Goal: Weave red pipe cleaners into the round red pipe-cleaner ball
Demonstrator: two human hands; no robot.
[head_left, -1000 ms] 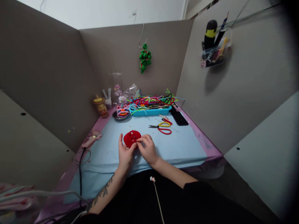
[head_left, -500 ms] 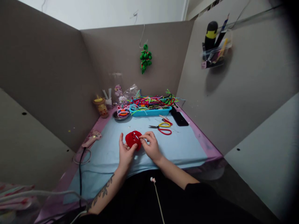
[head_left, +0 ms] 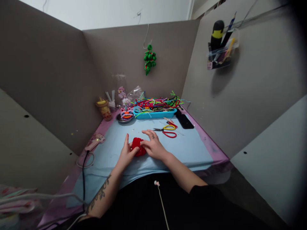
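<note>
A red fuzzy piece, looking like bent pipe cleaners, is held between both hands above the blue cloth. My left hand grips its left side, thumb across the front and index finger raised. From the right, my right hand closes its thumb and a finger on the piece's right edge, its other fingers reaching forward over it. My right hand hides part of the red piece. Beyond it, scissors with one yellow and one red handle lie on the cloth.
A blue tray heaped with coloured pipe cleaners stands at the back, beside a metal bowl holding a colourful animal-face piece. A phone lies right, a pink glue gun with its cord left. Grey partitions enclose the table.
My right hand has rolled over the red piece, its fingers now extended forward and covering more of it. The red piece has turned, so its slotted face no longer shows.
</note>
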